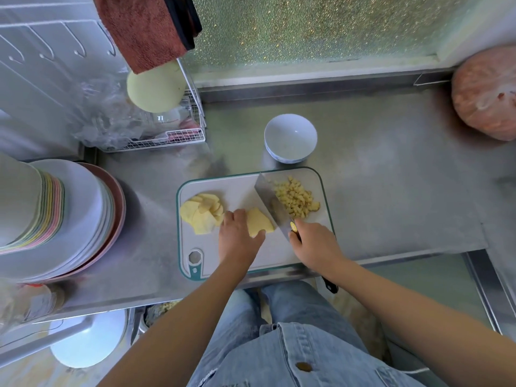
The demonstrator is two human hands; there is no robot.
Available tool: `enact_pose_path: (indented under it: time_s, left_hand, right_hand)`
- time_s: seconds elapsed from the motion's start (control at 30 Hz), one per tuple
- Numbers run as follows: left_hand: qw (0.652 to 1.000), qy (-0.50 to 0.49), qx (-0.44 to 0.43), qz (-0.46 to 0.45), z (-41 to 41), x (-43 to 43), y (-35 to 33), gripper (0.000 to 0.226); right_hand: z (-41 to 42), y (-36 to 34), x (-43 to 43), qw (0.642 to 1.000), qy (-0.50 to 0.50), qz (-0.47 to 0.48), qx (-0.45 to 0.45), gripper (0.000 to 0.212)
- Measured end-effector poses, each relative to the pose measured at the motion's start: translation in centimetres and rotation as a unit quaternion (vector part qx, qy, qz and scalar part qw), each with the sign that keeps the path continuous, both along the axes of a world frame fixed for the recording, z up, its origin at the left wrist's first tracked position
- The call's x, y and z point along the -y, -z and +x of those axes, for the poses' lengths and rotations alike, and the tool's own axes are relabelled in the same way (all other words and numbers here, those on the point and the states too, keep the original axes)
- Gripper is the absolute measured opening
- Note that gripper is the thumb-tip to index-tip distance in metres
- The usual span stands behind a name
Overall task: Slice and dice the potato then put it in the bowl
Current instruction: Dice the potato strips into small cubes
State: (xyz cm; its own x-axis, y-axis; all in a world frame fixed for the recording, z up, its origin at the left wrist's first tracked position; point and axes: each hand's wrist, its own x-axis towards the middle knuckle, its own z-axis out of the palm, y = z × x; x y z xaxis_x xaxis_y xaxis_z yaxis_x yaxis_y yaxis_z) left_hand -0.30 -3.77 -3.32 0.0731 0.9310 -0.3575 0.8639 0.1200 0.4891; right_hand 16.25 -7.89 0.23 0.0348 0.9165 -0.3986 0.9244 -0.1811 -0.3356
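Dicing a slice stack (261, 223) pinned mid-board under the left hand (237, 236), fingers curled.
Knuckles are best kept clear of the cleaver (272, 202) gripped by the right hand (312, 247); dice (297, 201) lie at two o'clock, bowl (290, 138) at twelve.

Bright daylight from the frosted window (321, 26); edges warped, soft.

Peeled pale-yellow potato, three lots on cutting board (240, 188). The fanned slices (202, 213) at 9 o'clock, flat, overlapping. The stack of slices (259, 222) mid-board, my left hand (238, 237) gripping it. The diced pile (296, 201) at 2 o'clock, small loose cubes. The knife (269, 202) in my right hand (315, 245), blade between stack and dice. White bowl (290, 138) upright at 12 o'clock, just past board.
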Motion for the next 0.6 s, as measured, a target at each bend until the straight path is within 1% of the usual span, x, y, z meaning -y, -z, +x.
enact_pose_path:
  time_s: [0.07, 0.1, 0.2, 0.33, 0.47, 0.6]
  left_hand:
    - [0.994, -0.092, 0.054, -0.025, -0.3, 0.1, -0.1, 0.033]
    - [0.989, -0.127, 0.072, -0.039, -0.3, 0.0, -0.1, 0.025]
    - [0.974, -0.190, 0.093, -0.080, 0.1, -0.5, -0.2, 0.016]
    - [0.970, -0.199, 0.076, -0.120, 0.6, -1.3, 0.1, 0.012]
    - [0.971, -0.193, 0.070, -0.126, 0.6, -1.6, 0.3, 0.011]
    - [0.979, -0.166, 0.063, -0.103, 0.5, -1.5, 0.6, 0.022]
  right_hand:
    - [-0.5, 0.2, 0.0, 1.000, 0.001, -0.019, -0.006, 0.019]
    - [-0.8, 0.2, 0.0, 1.000, 0.001, -0.028, -0.011, 0.019]
    - [-1.1, -0.1, -0.2, 0.999, 0.005, -0.034, -0.014, 0.019]
    - [-0.8, -0.8, -0.6, 1.000, 0.012, -0.016, -0.012, 0.016]
    - [-1.0, -1.2, -0.3, 1.000, -0.015, -0.020, -0.004, 0.012]
    - [-1.3, -1.2, -0.2, 0.999, -0.013, -0.028, 0.013, 0.024]
